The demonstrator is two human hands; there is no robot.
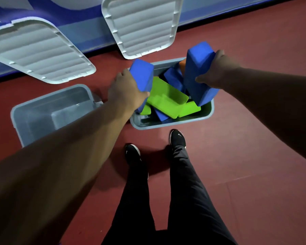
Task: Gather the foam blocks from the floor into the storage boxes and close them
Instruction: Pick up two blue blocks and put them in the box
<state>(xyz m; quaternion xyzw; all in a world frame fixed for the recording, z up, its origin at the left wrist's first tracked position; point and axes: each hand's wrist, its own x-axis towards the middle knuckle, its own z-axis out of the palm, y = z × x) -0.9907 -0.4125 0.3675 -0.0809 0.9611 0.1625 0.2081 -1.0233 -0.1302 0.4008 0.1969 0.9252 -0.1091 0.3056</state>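
Note:
My left hand (125,91) grips a blue foam block (143,75) over the left end of a grey storage box (170,123). My right hand (214,69) grips a taller blue foam block (198,71) standing on end over the right side of the same box. Inside that box lie green blocks (168,96), more blue blocks (173,78) and an orange one (182,63) at the far corner. A second grey box (48,110), with nothing inside, stands on the floor to the left.
Two white ribbed lids lean against the blue wall padding: one (37,50) behind the left box, the other (141,23) behind the filled box. My feet in black shoes (132,153) stand on the red floor just in front of the filled box.

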